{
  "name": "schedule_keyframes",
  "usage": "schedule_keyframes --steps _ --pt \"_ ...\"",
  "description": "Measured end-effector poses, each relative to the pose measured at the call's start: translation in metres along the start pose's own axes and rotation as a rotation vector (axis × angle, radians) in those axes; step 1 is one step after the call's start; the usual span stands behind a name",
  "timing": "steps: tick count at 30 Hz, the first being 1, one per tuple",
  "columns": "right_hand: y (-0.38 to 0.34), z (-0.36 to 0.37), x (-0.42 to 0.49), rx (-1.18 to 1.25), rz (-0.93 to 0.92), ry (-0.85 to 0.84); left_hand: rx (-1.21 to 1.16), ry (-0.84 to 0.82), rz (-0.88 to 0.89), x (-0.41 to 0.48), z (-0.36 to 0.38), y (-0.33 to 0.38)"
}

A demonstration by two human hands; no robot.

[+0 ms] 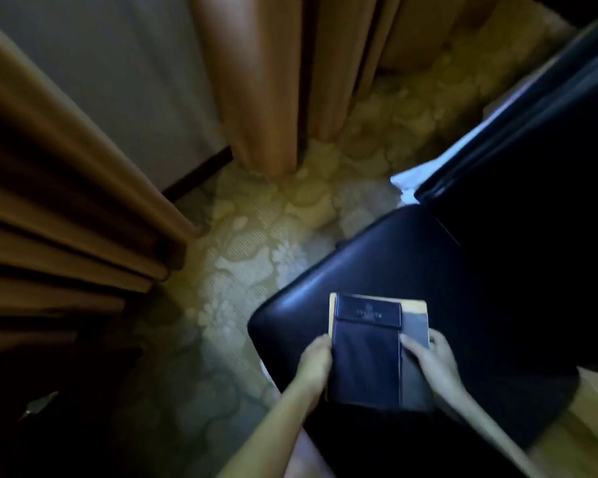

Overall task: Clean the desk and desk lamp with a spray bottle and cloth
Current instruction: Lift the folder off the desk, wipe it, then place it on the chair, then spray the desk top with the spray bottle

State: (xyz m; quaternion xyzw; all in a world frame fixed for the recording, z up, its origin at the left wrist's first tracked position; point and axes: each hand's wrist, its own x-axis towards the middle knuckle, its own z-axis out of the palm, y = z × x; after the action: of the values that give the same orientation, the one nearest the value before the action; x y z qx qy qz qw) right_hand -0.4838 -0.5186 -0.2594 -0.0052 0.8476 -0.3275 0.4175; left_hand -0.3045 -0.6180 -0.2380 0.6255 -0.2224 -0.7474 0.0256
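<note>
I hold a small stack of dark folders (366, 353) with both hands, low over the seat of a dark leather chair (446, 270). The top folder is navy with a flap and faint lettering; a yellowish pad edge shows beneath it. My left hand (316, 365) grips the stack's left edge. My right hand (428, 360) grips its right edge, fingers laid over a grey folder. No spray bottle, cloth, desk or lamp is in view.
Patterned beige carpet (273, 243) spreads to the left of the chair. Tan curtains (263, 81) hang at the back and along the left (66, 201). A pale wall (118, 63) with a dark skirting board lies between them. The room is dim.
</note>
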Motion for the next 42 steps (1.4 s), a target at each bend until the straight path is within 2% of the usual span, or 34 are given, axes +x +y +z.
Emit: schedule_keyframes --steps 5,7,11,14,18,23,29,35,38,42 --pt "0.006 -0.011 0.011 -0.022 -0.015 0.031 0.268 0.002 0.081 0.038 0.022 -0.021" --pt "0.021 -0.022 0.009 -0.055 0.044 0.046 0.356 0.055 0.157 0.039 0.029 -0.021" --pt "0.019 -0.028 0.013 -0.122 0.013 0.111 0.573 0.191 0.289 0.027 0.039 -0.023" --pt "0.012 -0.035 -0.002 -0.158 -0.006 0.144 0.674 0.247 0.286 0.009 0.039 -0.019" --pt "-0.012 -0.027 -0.039 -0.296 -0.144 0.075 0.802 0.282 0.356 -0.031 0.02 -0.006" --pt "-0.049 0.009 -0.105 -0.684 -0.434 -0.11 1.014 0.409 0.505 -0.107 -0.026 0.013" --pt "-0.111 0.07 -0.222 -1.063 -0.856 -0.283 0.986 0.716 0.558 -0.227 -0.113 0.015" --pt "-0.149 0.146 -0.372 -1.152 -1.333 -0.527 0.641 1.054 0.507 -0.348 -0.212 -0.036" --pt "-0.138 0.178 -0.45 -1.182 -1.569 -0.672 0.459 1.182 0.444 -0.398 -0.248 -0.084" --pt "-0.096 0.207 -0.535 -1.241 -1.862 -0.837 0.264 1.309 0.251 -0.446 -0.279 -0.154"
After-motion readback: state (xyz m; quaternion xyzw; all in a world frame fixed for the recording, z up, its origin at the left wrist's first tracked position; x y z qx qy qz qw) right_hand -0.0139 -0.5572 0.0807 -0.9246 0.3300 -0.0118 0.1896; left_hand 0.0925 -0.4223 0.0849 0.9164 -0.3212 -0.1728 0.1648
